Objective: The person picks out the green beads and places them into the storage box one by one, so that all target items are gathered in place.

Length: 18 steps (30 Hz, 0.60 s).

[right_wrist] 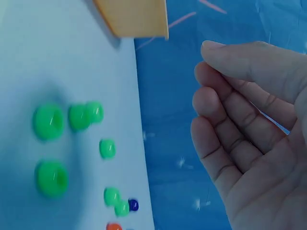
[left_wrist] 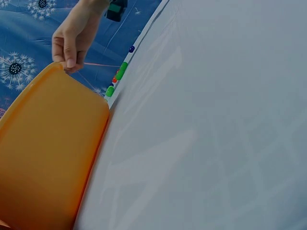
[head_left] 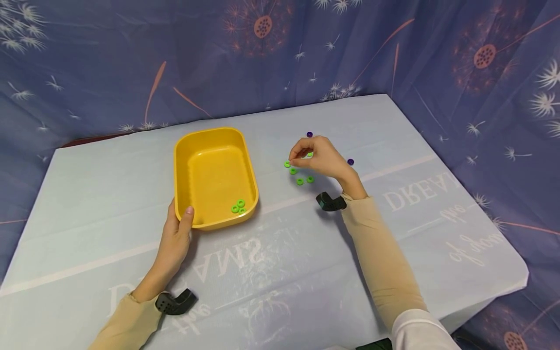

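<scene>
My left hand [head_left: 175,236] grips the near-left corner of a yellow plastic tub [head_left: 218,167], thumb over the rim and fingers along the outside. Inside, three green ring-shaped beads [head_left: 241,202] lie near the closest right corner. Right of the tub, my right hand [head_left: 318,154] hovers over several loose green beads [head_left: 299,181]. Its thumb and index fingertips come close together, the other fingers loosely bent. In the right wrist view nothing shows between those fingertips [right_wrist: 207,103], and green beads [right_wrist: 52,178] lie apart from them. The left wrist view shows the tub's outer wall [left_wrist: 48,143].
Purple beads [head_left: 350,162] lie behind and right of the right hand. A red bead [right_wrist: 114,226] shows at the bottom of the right wrist view. Pale cloth with printed lettering covers the table [head_left: 280,272]; a blue patterned curtain [head_left: 175,58] hangs behind it and along the right.
</scene>
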Tool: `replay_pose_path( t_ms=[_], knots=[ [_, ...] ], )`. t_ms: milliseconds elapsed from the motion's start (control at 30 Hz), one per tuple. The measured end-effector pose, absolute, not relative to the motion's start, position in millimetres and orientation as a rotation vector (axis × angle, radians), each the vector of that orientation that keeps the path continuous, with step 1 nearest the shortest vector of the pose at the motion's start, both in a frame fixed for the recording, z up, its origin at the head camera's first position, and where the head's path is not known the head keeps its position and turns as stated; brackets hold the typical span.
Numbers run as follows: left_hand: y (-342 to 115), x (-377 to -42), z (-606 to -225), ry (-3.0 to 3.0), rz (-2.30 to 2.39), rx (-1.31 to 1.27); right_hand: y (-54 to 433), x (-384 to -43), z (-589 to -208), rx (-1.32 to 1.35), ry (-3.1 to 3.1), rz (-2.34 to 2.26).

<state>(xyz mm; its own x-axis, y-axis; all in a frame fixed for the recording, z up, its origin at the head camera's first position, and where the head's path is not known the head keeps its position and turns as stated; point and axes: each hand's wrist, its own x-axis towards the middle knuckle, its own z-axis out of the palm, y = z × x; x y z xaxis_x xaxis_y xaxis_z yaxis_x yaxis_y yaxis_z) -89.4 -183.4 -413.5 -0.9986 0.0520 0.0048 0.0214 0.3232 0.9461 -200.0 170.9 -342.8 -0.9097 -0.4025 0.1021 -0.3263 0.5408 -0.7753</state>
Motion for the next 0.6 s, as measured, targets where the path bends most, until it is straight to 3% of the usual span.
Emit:
replay_pose_path(
  t_ms=[600],
  knots=[
    [-184,-90,-415,2.527,1.823,0.077,210,-196,-368,-0.456,2.722,-1.35]
  ],
)
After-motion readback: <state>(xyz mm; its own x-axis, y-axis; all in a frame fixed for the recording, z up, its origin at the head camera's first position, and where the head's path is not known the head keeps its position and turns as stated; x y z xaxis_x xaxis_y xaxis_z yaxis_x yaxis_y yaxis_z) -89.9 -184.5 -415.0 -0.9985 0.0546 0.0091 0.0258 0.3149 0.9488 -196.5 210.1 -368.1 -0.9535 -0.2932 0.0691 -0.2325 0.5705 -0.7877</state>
